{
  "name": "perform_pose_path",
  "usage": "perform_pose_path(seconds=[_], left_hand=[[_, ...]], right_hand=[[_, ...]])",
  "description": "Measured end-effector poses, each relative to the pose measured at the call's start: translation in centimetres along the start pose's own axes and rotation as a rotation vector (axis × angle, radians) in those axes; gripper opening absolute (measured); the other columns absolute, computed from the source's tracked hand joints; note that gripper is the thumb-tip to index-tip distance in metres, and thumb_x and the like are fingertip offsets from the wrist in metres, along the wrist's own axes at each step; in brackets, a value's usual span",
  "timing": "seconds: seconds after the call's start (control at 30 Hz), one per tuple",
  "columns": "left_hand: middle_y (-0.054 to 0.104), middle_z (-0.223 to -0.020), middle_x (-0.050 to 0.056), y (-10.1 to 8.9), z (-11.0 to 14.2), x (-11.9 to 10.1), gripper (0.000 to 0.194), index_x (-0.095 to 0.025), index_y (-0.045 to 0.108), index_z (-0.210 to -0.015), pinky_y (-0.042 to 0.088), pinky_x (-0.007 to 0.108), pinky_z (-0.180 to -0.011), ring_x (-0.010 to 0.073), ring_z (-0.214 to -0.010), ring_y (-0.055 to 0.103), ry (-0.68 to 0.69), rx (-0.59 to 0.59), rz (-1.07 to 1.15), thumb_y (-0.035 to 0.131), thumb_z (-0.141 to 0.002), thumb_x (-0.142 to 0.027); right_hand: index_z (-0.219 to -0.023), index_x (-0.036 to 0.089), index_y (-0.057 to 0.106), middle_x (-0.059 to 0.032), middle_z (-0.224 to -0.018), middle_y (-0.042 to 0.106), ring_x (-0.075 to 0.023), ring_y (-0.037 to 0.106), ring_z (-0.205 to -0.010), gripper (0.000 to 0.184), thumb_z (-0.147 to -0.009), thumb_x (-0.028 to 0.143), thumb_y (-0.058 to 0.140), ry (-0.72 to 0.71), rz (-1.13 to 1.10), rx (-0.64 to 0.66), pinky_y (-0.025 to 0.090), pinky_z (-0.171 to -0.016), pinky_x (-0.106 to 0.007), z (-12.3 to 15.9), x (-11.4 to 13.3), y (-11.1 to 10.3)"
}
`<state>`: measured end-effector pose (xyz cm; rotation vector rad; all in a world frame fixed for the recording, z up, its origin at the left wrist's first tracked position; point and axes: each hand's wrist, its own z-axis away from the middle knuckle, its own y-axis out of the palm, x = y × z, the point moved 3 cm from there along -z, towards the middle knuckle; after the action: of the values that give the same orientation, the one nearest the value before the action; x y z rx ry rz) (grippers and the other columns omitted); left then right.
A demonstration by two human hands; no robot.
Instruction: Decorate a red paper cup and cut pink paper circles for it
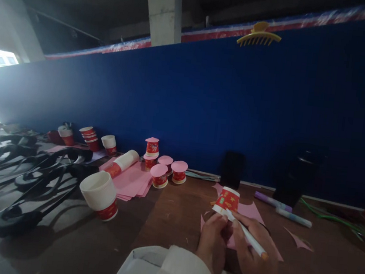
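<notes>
My left hand (213, 237) is closed on a small red paper cup (229, 199) with white rims and printed figures, tilted above the table. My right hand (256, 255) grips a white marker (250, 238) with an orange end, its tip against the cup's lower edge. Pink paper (251, 211) with cut edges lies beneath and behind my hands. A purple marker (272, 201) and another pale marker (293, 217) rest to the right of the cup.
Left of my hands, several red cups with pink paper discs (179, 167) stand near the blue partition (206, 104). A cup stack (99, 191), pink sheets (133, 182) and black headsets (15, 219) lie further left. At the back right are a phone-like dark object (232, 168) and a dark bottle (296, 176).
</notes>
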<state>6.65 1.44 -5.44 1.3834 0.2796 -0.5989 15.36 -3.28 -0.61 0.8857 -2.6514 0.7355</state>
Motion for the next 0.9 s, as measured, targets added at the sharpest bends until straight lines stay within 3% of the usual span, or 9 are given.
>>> perform_pose_path(seconds=[0.13, 0.4, 0.7, 0.9], left_hand=[[0.062, -0.075, 0.002, 0.45, 0.36, -0.52, 0.031, -0.014, 0.072, -0.070, 0.044, 0.023, -0.070, 0.0113, -0.072, 0.056, 0.015, -0.006, -0.056, 0.093, -0.051, -0.027], [0.062, -0.073, 0.003, 0.82, 0.40, -0.33, 0.037, -0.013, 0.074, -0.068, 0.044, 0.026, -0.071, 0.0130, -0.071, 0.056, 0.021, 0.038, -0.098, 0.095, -0.047, -0.035], [0.066, -0.074, 0.005, 0.51, 0.02, -0.08, 0.021, -0.018, 0.076, -0.073, 0.046, 0.031, -0.072, 0.0162, -0.067, 0.056, 0.053, 0.105, -0.179, 0.086, -0.060, -0.030], [0.063, -0.076, 0.005, 0.66, 0.00, -0.19, 0.025, -0.017, 0.074, -0.072, 0.046, 0.031, -0.076, 0.0177, -0.074, 0.057, 0.058, 0.072, -0.177, 0.087, -0.057, -0.032]], right_hand=[[-0.099, 0.023, 0.071, -0.0041, -0.088, 0.077, -0.0222, 0.071, -0.079, 0.023, -0.101, 0.040, 0.056, 0.010, 0.068, -0.047, 0.051, -0.077, -0.037, -0.42, 0.04, -0.13], [-0.096, 0.021, 0.070, -0.0057, -0.086, 0.076, -0.0225, 0.071, -0.078, 0.026, -0.102, 0.041, 0.054, -0.021, 0.116, -0.063, 0.049, -0.080, -0.038, -0.54, 0.20, -0.26], [-0.092, 0.022, 0.070, -0.0047, -0.085, 0.076, -0.0220, 0.070, -0.077, 0.025, -0.101, 0.040, 0.056, -0.029, 0.093, -0.046, 0.048, -0.080, -0.038, -0.37, 0.04, 0.02], [-0.096, 0.021, 0.070, -0.0062, -0.087, 0.076, -0.0229, 0.070, -0.080, 0.027, -0.103, 0.040, 0.053, -0.048, 0.129, -0.043, 0.048, -0.082, -0.038, -0.35, 0.06, 0.01]])
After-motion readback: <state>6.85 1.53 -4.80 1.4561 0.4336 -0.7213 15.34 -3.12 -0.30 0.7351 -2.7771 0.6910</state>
